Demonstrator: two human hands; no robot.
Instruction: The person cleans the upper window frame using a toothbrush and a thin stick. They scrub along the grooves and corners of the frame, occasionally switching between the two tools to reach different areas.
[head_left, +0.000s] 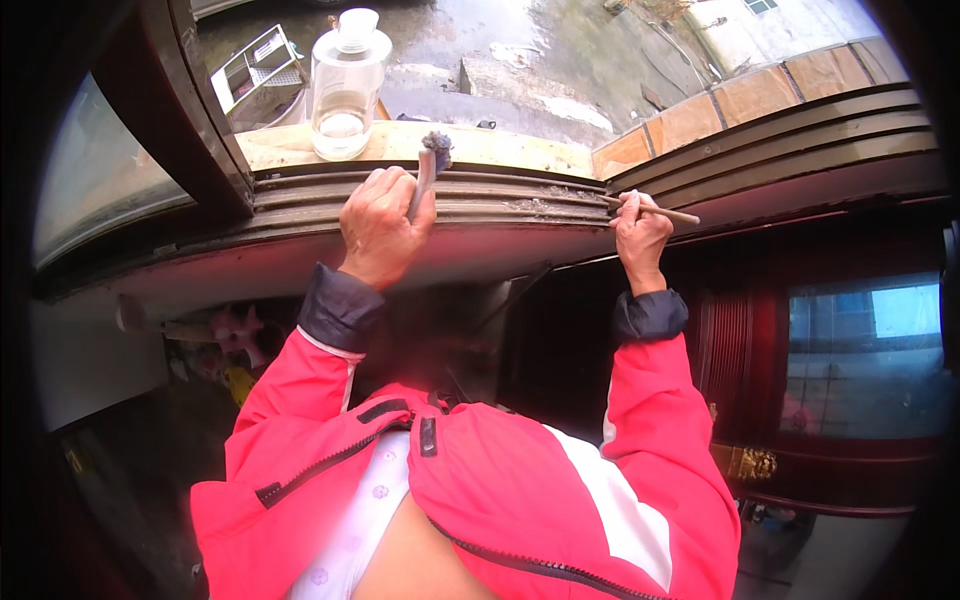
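My left hand (384, 223) grips the pale handle of a small brush (424, 180), held upright over the window track. Grey, clumped dirt (437, 142) clings to the brush's top end. My right hand (643, 232) pinches a thin wooden stick (679, 214), perhaps a chopstick. Its narrow tip points left into the grooves at the track's corner. Loose grey debris (532, 204) lies in the grooved metal window track (472, 206), between my two hands.
A clear plastic bottle (349, 90), partly filled with liquid, stands on the outer stone ledge (517, 155). At left is a dark window frame (176, 112) with glass. A dark red cabinet (742, 360) with a glass panel (862, 356) is at right.
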